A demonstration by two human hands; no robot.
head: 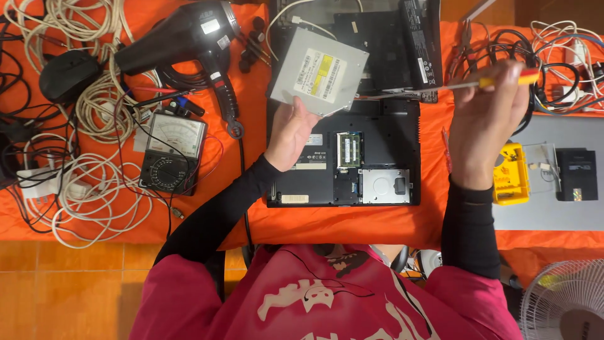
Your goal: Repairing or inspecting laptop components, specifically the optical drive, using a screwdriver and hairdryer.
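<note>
Left hand (290, 133) gripping silver optical drive (319, 71) above opened laptop (352, 157), right hand (487, 119) at three o'clock, clenched round red-yellow screwdriver (497, 80)

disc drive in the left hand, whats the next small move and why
Probably set the disc drive down on the orange cloth. The left hand holds it lifted clear of the opened laptop, and the right hand is busy gripping a screwdriver.

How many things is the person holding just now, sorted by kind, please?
Optical drives: 1, the grey optical drive in the left hand
Screwdrivers: 1, the red and yellow screwdriver in the right hand
Total: 2
</note>
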